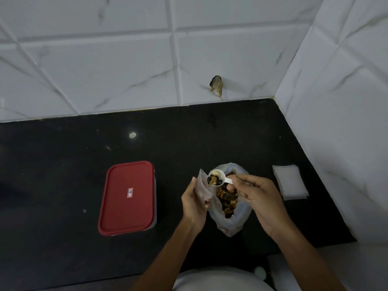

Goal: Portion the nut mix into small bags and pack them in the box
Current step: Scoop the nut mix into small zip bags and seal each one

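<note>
Hiding the lower half of the small bag (203, 186), the left hand (194, 203) curls around it from the left and holds it upright, just beside the big bag (231, 226); whether the small bag's mouth is spread cannot be told. Only a strip of the box (155, 206) shows under its shut red lid (128, 198), and the print on the lid's 1 small label (130, 193) is too tiny to read. Both forearms are cut off by the lower edge. The right hand (259, 198) reaches in from the right, thumb and fingers pinching the handle of a white scoop (218, 178) and covering the handle's end. The scoop's bowl, heaped with dark and pale pieces, hangs right at the top of the small bag, above the nut mix (227, 201) that lies in the big bag standing open on the black counter (63, 164). The 2 hands are near each other but apart. The box sits well to the left of them; a stack of flat bags (290, 181) lies to the right, near the tiled wall (336, 101).
</note>
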Motion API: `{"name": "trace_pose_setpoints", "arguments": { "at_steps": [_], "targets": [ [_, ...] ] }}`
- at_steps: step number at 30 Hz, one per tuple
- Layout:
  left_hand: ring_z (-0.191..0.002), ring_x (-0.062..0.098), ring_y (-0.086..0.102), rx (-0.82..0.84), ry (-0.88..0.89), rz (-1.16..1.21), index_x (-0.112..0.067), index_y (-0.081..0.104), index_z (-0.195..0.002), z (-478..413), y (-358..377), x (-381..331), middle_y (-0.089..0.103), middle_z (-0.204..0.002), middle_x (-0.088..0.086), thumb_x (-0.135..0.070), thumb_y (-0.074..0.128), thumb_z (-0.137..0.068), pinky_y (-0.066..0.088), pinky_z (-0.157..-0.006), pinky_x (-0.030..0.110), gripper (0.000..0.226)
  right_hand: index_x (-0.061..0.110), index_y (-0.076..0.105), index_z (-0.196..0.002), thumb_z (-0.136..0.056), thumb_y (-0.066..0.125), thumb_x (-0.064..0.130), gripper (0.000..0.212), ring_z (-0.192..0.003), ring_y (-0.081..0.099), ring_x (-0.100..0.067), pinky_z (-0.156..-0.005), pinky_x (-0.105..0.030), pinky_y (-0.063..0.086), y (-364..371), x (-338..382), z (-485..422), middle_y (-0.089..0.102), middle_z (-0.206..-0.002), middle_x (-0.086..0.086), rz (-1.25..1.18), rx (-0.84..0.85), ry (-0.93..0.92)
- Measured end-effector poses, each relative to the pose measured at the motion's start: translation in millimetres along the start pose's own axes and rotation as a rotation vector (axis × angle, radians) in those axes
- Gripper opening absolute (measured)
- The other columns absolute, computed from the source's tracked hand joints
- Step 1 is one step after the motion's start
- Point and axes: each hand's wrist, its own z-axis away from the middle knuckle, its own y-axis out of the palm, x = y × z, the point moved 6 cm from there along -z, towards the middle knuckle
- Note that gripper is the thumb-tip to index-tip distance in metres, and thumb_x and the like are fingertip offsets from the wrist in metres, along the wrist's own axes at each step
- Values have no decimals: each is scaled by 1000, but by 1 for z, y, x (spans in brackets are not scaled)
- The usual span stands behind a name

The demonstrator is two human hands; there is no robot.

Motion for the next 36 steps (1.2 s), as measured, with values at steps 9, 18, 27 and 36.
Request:
{"name": "trace_pose_setpoints", "arguments": {
  "at_steps": [9, 18, 27, 36],
  "targets": [
    [-66, 16, 49, 29, 1, 24, -11, 73, -108, 4, 3, -3, 59, -84, 9, -50, 57, -94, 34, -52, 25, 44, 30, 75, -88, -93, 65, 25, 13, -87, 66, 4, -83, -21, 48, 8, 8, 1, 74, -83, 11, 251, -37, -140],
    [-58, 12, 52, 59, 29, 6, -15, 76, -89, 13, 13, -9, 61, -71, 4, -46, 51, -98, 37, -46, 22, 41, 21, 76, -95, -91, 67, 14, 11, -86, 66, 6, -76, -7, 48, 19, 8, 2, 71, -90, 14, 567, -83, -434],
    [-72, 17, 67, 74, 41, -17, -11, 75, -98, 24, 24, -14, 71, -87, 10, -43, 48, -102, 52, -56, 25, 42, 15, 76, -99, -89, 70, 10, 12, -74, 58, 14, -75, -1, 44, 26, 18, 18, 71, -85, 7, 745, -104, -723],
    [-67, 16, 62, 146, 15, 102, -8, 73, -100, 22, 33, -10, 68, -87, 9, -48, 57, -94, 43, -56, 25, 43, 5, 73, -63, -78, 44, 26, 39, -46, 60, -12, -45, -26, 54, 35, 49, 46, 63, -52, 0, 913, -261, -1079]
  ]
}}
